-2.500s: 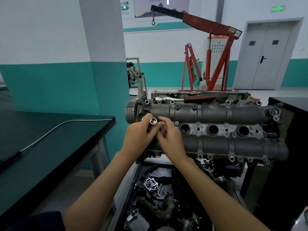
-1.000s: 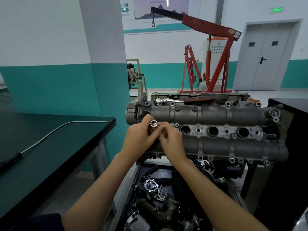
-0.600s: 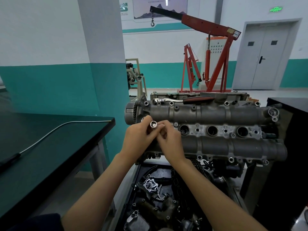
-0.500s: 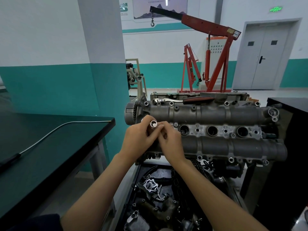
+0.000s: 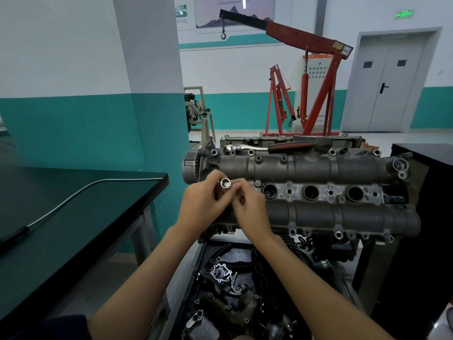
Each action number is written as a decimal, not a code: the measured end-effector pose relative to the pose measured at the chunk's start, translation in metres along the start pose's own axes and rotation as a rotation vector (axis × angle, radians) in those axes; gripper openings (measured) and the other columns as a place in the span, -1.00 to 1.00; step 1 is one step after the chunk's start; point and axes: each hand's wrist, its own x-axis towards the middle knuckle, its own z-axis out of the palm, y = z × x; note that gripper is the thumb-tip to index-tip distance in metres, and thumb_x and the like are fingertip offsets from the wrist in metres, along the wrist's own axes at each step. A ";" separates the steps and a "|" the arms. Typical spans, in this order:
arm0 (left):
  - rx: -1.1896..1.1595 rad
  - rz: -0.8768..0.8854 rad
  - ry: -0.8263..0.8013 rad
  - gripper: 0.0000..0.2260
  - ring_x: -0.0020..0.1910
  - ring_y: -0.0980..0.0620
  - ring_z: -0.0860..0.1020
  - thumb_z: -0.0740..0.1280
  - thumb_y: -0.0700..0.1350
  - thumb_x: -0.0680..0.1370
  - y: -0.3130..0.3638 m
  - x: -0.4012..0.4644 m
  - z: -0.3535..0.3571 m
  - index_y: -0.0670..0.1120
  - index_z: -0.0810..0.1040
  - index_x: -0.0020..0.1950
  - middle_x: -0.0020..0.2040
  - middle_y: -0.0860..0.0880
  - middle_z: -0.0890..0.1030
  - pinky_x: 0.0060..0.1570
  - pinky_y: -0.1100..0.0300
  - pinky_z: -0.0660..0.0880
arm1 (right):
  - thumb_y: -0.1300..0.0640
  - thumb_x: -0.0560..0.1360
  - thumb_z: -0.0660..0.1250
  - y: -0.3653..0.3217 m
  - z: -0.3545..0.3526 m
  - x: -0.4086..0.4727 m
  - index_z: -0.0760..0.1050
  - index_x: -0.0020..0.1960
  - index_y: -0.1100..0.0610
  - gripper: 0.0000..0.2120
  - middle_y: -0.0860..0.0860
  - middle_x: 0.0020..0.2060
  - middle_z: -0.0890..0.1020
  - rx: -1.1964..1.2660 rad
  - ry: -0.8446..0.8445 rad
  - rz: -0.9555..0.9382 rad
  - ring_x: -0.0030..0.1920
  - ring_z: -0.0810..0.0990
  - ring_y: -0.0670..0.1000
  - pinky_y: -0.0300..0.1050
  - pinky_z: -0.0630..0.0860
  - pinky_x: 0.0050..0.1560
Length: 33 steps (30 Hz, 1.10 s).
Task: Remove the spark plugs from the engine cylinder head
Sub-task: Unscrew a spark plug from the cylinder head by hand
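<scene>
Both hands work at the leftmost plug well of the engine cylinder head (image 5: 306, 168), the left hand (image 5: 203, 204) pinching a deep socket (image 5: 225, 184), the right hand (image 5: 250, 207) steadying it with its grip pressed against it; three wells (image 5: 311, 192) gape, apparently emptied, a ratchet (image 5: 269, 146) idle on top.

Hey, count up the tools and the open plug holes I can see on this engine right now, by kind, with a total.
Open plug holes: 3
Sockets, held in both hands: 1
Ratchets, lying on top of the engine: 1
Total: 5
</scene>
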 end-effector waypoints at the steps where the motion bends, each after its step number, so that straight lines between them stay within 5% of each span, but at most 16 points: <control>1: -0.002 0.012 -0.009 -0.84 -0.53 0.21 0.38 0.38 -0.03 0.50 0.000 0.000 -0.001 -0.10 0.50 -0.13 -0.48 0.14 0.41 -0.48 0.34 0.27 | 0.17 0.53 0.21 0.000 -0.001 0.000 0.53 0.01 0.08 -0.86 -0.12 -0.32 0.57 0.004 -0.009 -0.014 -0.30 0.53 -0.17 -0.26 0.43 -0.31; 5: 0.029 0.044 -0.026 -0.88 -0.54 0.21 0.36 0.35 -0.06 0.52 -0.001 0.000 -0.001 -0.10 0.53 -0.11 -0.51 0.16 0.37 -0.49 0.30 0.29 | 0.20 0.54 0.18 -0.002 -0.001 -0.001 0.51 0.17 0.06 -0.75 -0.29 -0.27 0.54 -0.018 -0.025 -0.042 -0.25 0.53 -0.27 -0.45 0.38 -0.24; 13: 0.021 -0.015 0.012 -0.72 -0.56 0.17 0.32 0.39 -0.03 0.50 0.000 0.001 0.001 -0.05 0.31 -0.26 -0.52 0.13 0.34 -0.52 0.29 0.23 | 0.21 0.50 0.29 -0.003 -0.001 0.000 0.43 -0.11 0.06 -0.93 -0.02 -0.43 0.43 -0.055 -0.002 0.052 -0.38 0.40 -0.09 -0.24 0.30 -0.39; 21: 0.026 0.004 -0.044 -0.81 -0.56 0.22 0.35 0.38 -0.04 0.51 -0.002 0.002 -0.001 -0.11 0.45 -0.17 -0.52 0.15 0.35 -0.50 0.35 0.21 | 0.20 0.55 0.24 -0.003 -0.001 -0.001 0.50 -0.05 0.14 -0.93 0.01 -0.36 0.53 -0.021 -0.025 0.054 -0.32 0.47 -0.07 -0.14 0.39 -0.32; 33: 0.053 -0.008 0.038 -0.81 -0.58 0.21 0.27 0.42 -0.07 0.48 0.001 0.000 0.003 -0.14 0.48 -0.20 -0.53 0.17 0.29 -0.50 0.32 0.20 | 0.19 0.51 0.28 -0.002 -0.001 -0.001 0.49 -0.10 0.09 -0.97 0.03 -0.41 0.47 -0.046 -0.007 0.054 -0.36 0.41 -0.09 -0.25 0.32 -0.36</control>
